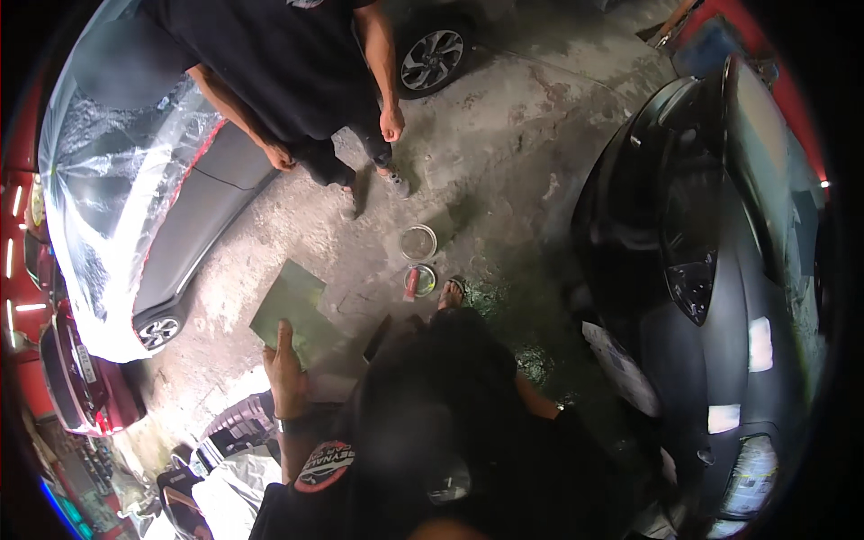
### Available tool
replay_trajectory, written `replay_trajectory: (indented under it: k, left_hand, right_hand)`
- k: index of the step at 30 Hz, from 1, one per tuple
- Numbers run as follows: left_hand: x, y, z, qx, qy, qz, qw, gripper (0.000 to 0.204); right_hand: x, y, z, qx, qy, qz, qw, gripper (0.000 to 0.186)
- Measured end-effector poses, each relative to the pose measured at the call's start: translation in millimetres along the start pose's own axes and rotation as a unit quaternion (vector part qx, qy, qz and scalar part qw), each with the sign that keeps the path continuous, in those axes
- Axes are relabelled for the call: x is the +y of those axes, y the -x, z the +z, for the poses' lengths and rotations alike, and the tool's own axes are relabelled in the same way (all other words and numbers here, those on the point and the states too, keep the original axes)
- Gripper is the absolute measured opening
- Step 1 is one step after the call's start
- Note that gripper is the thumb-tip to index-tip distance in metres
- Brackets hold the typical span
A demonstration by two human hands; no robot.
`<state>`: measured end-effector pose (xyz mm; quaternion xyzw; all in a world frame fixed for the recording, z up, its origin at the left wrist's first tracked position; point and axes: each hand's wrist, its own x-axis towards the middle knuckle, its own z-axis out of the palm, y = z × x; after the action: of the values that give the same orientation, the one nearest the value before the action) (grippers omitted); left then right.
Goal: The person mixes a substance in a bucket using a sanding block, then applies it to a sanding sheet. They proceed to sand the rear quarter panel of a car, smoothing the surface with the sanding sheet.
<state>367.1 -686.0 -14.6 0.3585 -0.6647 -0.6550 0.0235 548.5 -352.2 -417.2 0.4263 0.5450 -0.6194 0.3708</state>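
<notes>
My left hand (284,373) is closed on one edge of a flat, square, grey-green sheet (290,308), its thumb lying on the upper face. The sheet is held out over the floor, left of my legs. A patch of skin from my right arm (536,396) shows beside my dark clothing, and the fingers of that hand are lost in shadow. On the floor ahead is a round, open-topped container (418,242). Nearer to my sandalled foot (452,292) sits another round container (427,280), with a red object (412,283) at its left side.
A co-worker (279,63) in dark clothes stands ahead, arms lowered. Clear plastic (99,207) drapes a grey car (220,180) at left. Behind it is a red car (90,378). A black car (666,198) with masking patches stands close on my right. Car parts and sheeting (234,490) lie lower left.
</notes>
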Motion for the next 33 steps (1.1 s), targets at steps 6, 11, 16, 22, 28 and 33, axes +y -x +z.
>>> replay_trajectory:
  k: [6, 11, 16, 22, 28, 33]
  left_hand:
    - [-15.3, -45.2, 33.1, -0.062, -0.115, 0.129, 0.983, 0.032]
    - [3.2, -84.6, 75.9, -0.184, -0.105, 0.1, 0.972, 0.034]
    - [30.9, -130.2, 109.9, -0.279, -0.119, 0.096, 0.948, 0.039]
    - [73.7, -206.6, 140.9, -0.447, -0.193, 0.09, 0.869, 0.035]
    - [108.8, -271.8, 172.8, -0.643, -0.188, 0.074, 0.739, 0.036]
    - [150.5, -265.5, 185.5, -0.636, -0.21, 0.283, 0.686, 0.033]
  right_hand:
    - [-94.1, 48.1, 14.6, -0.089, -0.193, 0.027, 0.977, 0.065]
    - [-132.8, 70.3, -28.8, -0.1, -0.277, 0.047, 0.954, 0.065]
    - [-217.7, 94.4, -28.7, 0.115, -0.019, -0.083, 0.99, 0.061]
    - [-224.7, 38.4, 46.2, 0.245, -0.181, -0.286, 0.909, 0.037]
    - [-269.4, 113.2, 184.8, 0.272, -0.217, -0.279, 0.895, 0.032]
    - [-271.9, 114.2, 210.5, 0.348, -0.233, -0.296, 0.858, 0.026]
